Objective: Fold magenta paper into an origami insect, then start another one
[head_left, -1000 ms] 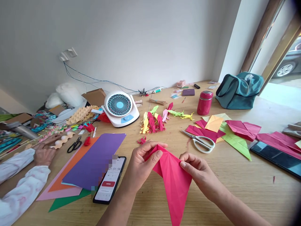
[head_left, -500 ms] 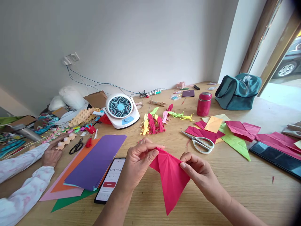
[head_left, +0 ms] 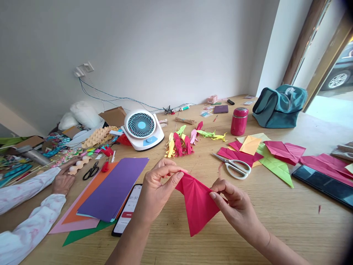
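A folded pink paper [head_left: 197,204], creased into a kite-like shape with its point aimed toward me, is held just above the wooden table [head_left: 275,221]. My left hand [head_left: 158,189] pinches its upper left corner between thumb and fingers. My right hand [head_left: 234,204] pinches its right edge. A phone [head_left: 129,213] with a running timer lies just left of my left wrist, partly under a purple sheet [head_left: 116,186].
White-handled scissors [head_left: 234,166] lie beyond my right hand, with pink, green and yellow sheets [head_left: 270,154] behind them. Folded paper figures [head_left: 184,140], a small fan [head_left: 142,127], a red flask [head_left: 238,120] and a teal bag [head_left: 280,106] stand farther back. Another person's sleeved arms [head_left: 30,206] rest at the left.
The paper has been lifted and drawn shorter, its point now nearer my hands. My left fingers have curled tighter round its top corner. The view has shifted slightly left.
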The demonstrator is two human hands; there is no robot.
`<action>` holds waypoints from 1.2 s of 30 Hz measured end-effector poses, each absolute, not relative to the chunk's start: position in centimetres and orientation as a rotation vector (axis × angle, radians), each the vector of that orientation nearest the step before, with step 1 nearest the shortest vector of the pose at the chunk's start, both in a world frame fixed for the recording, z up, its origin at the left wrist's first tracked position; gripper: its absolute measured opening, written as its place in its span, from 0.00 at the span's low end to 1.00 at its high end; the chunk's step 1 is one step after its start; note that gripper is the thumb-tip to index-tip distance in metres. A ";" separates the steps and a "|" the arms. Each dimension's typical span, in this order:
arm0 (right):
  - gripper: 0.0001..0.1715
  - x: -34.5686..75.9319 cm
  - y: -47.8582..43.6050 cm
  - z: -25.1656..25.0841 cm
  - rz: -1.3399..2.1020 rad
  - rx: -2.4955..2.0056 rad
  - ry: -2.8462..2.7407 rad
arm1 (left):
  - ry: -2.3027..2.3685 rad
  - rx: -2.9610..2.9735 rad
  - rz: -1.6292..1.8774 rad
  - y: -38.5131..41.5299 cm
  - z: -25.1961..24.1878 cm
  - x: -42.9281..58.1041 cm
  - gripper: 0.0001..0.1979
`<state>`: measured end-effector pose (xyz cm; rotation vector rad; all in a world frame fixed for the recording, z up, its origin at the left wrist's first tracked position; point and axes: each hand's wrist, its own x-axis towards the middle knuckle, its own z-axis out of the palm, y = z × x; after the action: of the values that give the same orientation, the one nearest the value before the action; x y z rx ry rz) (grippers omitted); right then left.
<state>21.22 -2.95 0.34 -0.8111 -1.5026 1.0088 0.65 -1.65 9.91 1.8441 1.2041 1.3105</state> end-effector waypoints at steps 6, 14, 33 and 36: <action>0.11 21.1 -3.0 0.2 0.997 -0.799 -1.541 | 1.333 2.026 1.212 -2.3 11.1 0.3 0.05; 0.10 21.0 -2.9 0.1 0.955 -0.831 -1.589 | 1.542 1.845 1.009 -3.0 11.2 -0.1 0.07; 0.13 20.5 -2.6 -1.0 1.238 -0.781 -1.442 | 1.320 1.851 1.244 -2.5 10.2 0.2 0.05; 0.13 20.4 -2.6 -1.1 1.239 -0.784 -1.457 | 1.323 1.901 1.262 -2.7 10.2 0.3 0.05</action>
<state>20.44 -2.56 -1.13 -0.7842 -1.4567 1.2390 0.33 -2.68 10.23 1.9014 1.3229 1.2620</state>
